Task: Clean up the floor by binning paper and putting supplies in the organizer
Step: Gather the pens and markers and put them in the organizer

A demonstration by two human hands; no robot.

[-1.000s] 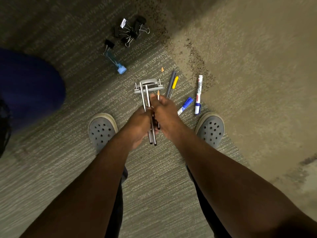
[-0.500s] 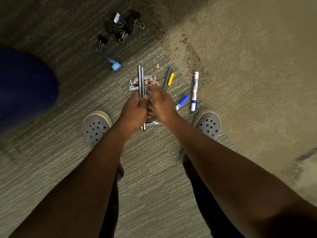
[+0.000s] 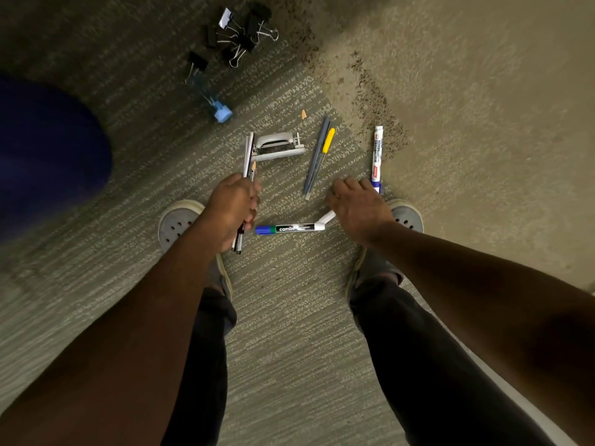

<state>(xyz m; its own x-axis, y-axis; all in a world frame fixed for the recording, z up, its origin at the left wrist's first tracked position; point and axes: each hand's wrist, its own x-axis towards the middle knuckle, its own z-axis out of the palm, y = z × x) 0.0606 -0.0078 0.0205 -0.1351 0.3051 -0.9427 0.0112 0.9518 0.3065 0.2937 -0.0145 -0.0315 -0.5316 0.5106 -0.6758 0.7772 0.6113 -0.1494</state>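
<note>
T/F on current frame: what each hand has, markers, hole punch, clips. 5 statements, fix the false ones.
1. The left hand grips a bundle of pens and pencils. True.
2. The right hand holds the hole punch. False: the punch lies on the carpet, untouched; the right hand reaches down over a marker whose end sticks out beneath it.
3. The camlin marker lies on the carpet between the shoes. True.
4. The binder clips are in the left hand. False: they lie on the floor, far ahead of both hands.
5. The yellow-capped pen lies beside a grey pen. True.
</note>
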